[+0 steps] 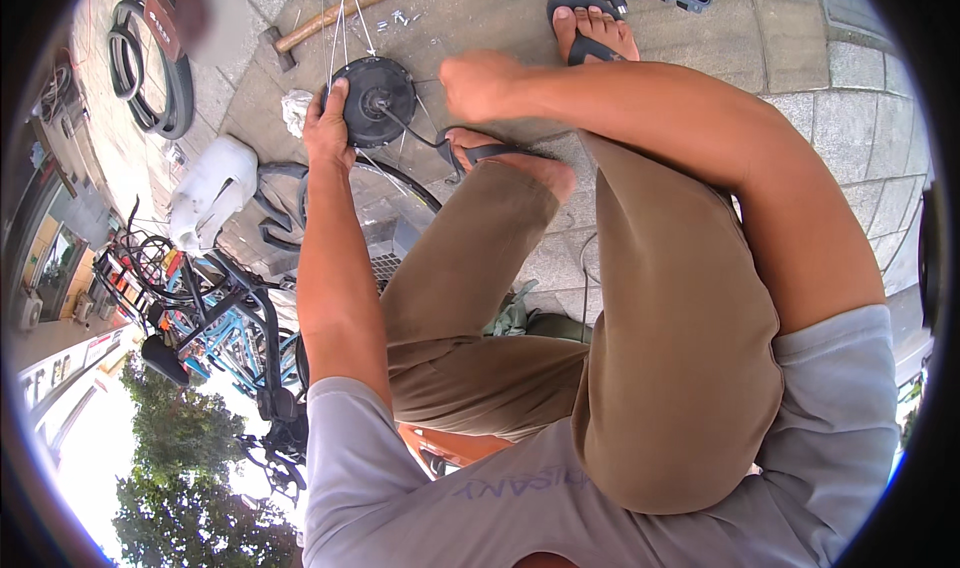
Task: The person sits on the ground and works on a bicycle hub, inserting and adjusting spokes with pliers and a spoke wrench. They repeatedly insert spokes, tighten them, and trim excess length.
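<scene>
Head view: what's nearest to me?

"A bent knee in brown cloth trousers (680, 368). Beyond it, the bare right hand (482, 86) is curled inward, apart from the hub. I can't tell whether it pinches anything; its fingertips are hidden."

"And the left hand (328, 123)?"

"It clasps the left edge of a black, disc-shaped metal hub (388, 80), thumb along the face, fingers mostly out of sight. The hub is over the grey-brown stone paving (790, 48), left of the left foot in a black flip-flop (538, 170). Whether it bears fully on the ground, I can't tell."

"How would it handle from my end?"

"Heavy and rigid, I'd judge, with most of the weight around the middle. That smooth face could slip under a greasy thumb, so I'd take the rim from two opposite sides. I'd keep off the thick black cable (405, 128) leaving its centre; it looks bendy, and its root easy to strain."

"The thin silver wire spokes (345, 28)?"

"Light, springy, likely to bend or snag. I wouldn't lift by them."

"Farther out?"

"A wooden-handled hammer (338, 16) lies past the hub, and blue metal bicycles (225, 333) stand well apart, at the left."
</scene>
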Demonstrator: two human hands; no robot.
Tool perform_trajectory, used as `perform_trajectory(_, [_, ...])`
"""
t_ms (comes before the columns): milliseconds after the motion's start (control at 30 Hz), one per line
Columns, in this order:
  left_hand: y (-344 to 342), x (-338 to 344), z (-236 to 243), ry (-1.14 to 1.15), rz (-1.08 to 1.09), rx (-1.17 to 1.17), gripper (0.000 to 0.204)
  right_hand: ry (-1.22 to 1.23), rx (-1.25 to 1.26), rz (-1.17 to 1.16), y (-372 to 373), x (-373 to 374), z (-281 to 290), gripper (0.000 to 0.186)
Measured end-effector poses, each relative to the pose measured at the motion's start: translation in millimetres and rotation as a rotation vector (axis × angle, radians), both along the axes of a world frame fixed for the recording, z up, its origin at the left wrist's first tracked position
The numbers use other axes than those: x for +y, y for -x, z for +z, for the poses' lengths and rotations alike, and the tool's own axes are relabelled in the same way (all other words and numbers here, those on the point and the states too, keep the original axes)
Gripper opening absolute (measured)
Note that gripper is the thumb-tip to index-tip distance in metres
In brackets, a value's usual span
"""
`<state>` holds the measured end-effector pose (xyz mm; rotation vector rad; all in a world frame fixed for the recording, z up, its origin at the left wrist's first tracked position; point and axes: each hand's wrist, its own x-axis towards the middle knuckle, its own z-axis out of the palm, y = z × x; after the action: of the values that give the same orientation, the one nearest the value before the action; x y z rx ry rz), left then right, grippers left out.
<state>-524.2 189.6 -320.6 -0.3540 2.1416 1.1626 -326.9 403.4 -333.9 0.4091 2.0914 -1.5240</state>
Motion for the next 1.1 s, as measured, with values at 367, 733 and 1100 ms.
perform_trajectory(367, [-3.8,-3.1,-3.8,0.026,0.0,0.072,0.073,0.048,-0.006,0.006,3.8,1.4,-2.4,0.034])
perform_trajectory(733, [-6.7,10.6,9.1,0.053,-0.043,0.001,0.095,-0.095,0.213,-0.133,-38.7,12.5,-17.7,0.04])
perform_trajectory(1100, [-8.2,6.5,3.2,0.013,-0.022,0.017,0.077,-0.191,0.2,-0.025,-19.3,2.2,-26.2,0.035])
